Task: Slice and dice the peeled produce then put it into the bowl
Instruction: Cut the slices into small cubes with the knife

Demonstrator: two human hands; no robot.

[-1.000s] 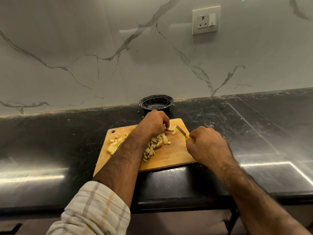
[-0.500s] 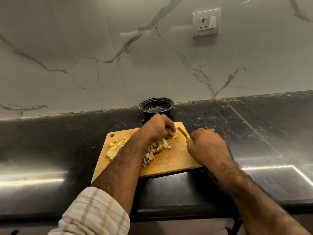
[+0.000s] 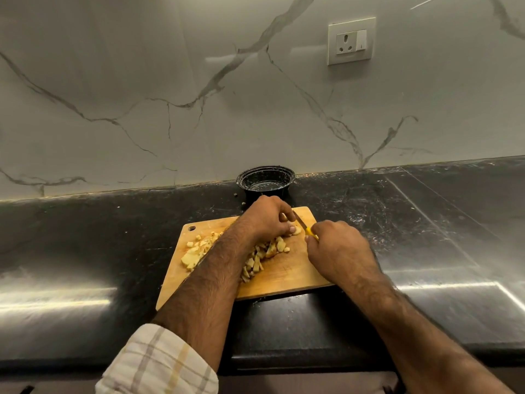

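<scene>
Black stone counter under a marbled wall; wooden cutting board near the front edge, black bowl just behind it, apparently without any produce in it. Left hand stays curled over the last uncut piece at the board's far end, while the right hand, fingers wrapped round the yellow-handled knife, has drawn closer over the past second, blade now against that piece. Diced pieces lie heaped mid-board and at its left, so dicing looks nearly done; transfer to bowl not yet begun.

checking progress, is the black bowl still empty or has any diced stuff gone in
Empty: the black bowl shows only its bare shiny inside, while the diced pieces all lie on the cutting board.
</scene>
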